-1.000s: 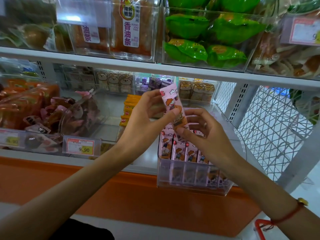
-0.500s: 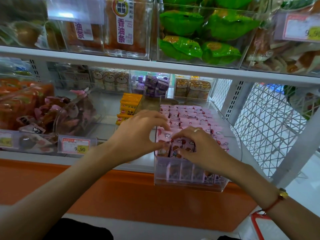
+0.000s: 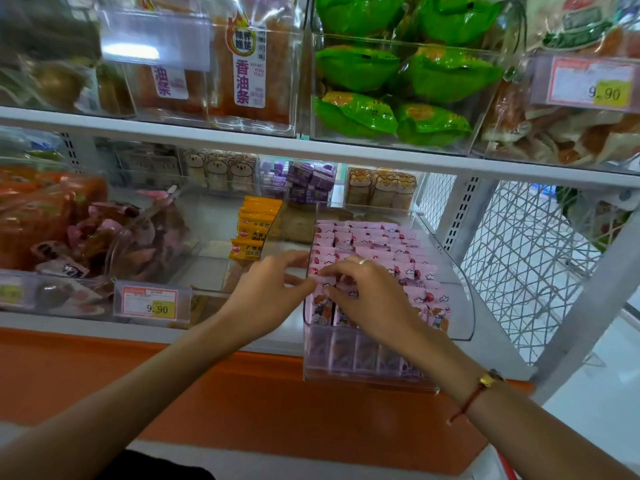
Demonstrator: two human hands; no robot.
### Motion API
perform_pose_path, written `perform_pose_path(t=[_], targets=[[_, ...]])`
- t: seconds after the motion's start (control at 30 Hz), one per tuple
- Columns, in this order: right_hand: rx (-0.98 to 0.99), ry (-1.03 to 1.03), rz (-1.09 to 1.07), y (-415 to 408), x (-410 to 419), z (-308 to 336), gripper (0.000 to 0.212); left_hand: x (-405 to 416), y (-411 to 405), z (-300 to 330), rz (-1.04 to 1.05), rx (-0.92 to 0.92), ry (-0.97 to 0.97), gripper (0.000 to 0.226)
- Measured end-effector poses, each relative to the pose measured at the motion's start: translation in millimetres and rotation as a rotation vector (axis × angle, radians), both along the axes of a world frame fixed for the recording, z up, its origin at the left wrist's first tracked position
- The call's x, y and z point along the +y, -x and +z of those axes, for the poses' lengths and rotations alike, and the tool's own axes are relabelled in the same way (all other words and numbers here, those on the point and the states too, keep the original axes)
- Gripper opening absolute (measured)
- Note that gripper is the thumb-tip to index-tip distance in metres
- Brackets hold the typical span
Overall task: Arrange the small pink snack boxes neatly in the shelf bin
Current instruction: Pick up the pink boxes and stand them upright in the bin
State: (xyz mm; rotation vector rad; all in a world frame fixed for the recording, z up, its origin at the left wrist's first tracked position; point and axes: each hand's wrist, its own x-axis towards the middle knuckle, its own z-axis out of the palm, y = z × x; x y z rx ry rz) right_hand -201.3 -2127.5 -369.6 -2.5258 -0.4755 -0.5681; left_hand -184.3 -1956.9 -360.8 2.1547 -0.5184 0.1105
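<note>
At centre frame, both hands meet over the clear bin (image 3: pixel 457 317): left hand (image 3: pixel 266 292) and right hand (image 3: pixel 367 296) pinch the front-row pink snack boxes (image 3: pixel 381 237) with curled fingers.

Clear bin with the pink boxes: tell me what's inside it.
The clear bin holds rows of pink snack boxes standing upright. The left hand and right hand cover part of the front rows, so what lies under them can't be seen.

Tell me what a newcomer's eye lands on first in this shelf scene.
First, the left hand and right hand meeting over the front rows of pink snack boxes in the clear bin. Next, the bright green packets on the shelf above.
</note>
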Motion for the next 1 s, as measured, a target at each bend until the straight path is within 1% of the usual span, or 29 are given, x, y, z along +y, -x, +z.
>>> perform_pose_path(t=[0.1, 0.23, 0.37, 0.47, 0.53, 0.6, 0.67, 0.7, 0.77, 0.83, 0.9, 1.0], targets=[[0.0, -0.023, -0.009, -0.8, 5.1, 0.4, 0.025, 1.7, 0.1, 5.6, -0.015, -0.003, -0.007, 0.034], [0.031, 0.1, -0.006, -0.3, 8.2, 1.3, 0.017, 2.7, -1.2, 5.5, 0.011, -0.022, -0.029, 0.036], [0.135, 0.146, 0.035, 0.3, 3.9, 5.8, 0.024, 4.3, -1.4, 1.5, 0.012, -0.026, -0.007, 0.035], [0.172, 0.217, 0.106, 1.5, -4.3, 7.5, 0.034, 5.5, -1.3, -1.8, 0.054, -0.013, 0.026, 0.044], [0.114, 0.124, 0.101, -2.6, -11.5, 13.8, 0.033, 4.4, -3.6, -5.3, 0.086, -0.025, 0.061, 0.045], [0.003, 0.006, 0.01, -21.3, -20.0, 23.1, 0.029, 2.3, -7.5, -8.2, 0.101, -0.044, 0.104, 0.045], [-0.013, -0.014, -0.096, -52.2, -27.9, 33.0, 0.029, 0.7, -11.7, -10.4, 0.093, -0.022, 0.155, 0.043], [0.017, 0.021, -0.141, -69.9, -31.8, 36.3, 0.03, 0.3, -13.4, -11.5, 0.08, -0.006, 0.175, 0.041], [0.083, 0.169, -0.206, -104.6, -38.3, 36.9, 0.03, 0.0, -16.3, -13.6, 0.062, 0.019, 0.205, 0.032], [0.105, 0.301, -0.224, -132.4, -39.4, 29.9, 0.027, 1.0, -18.4, -14.3, 0.052, 0.046, 0.236, 0.021], [0.134, 0.341, -0.221, -151.5, -36.1, 20.8, 0.026, 2.4, -20.8, -15.4, 0.045, 0.058, 0.265, 0.022], [0.157, 0.314, -0.217, -170.3, -30.4, 15.7, 0.024, 3.5, -22.3, -17.1, 0.037, 0.067, 0.297, 0.028]])
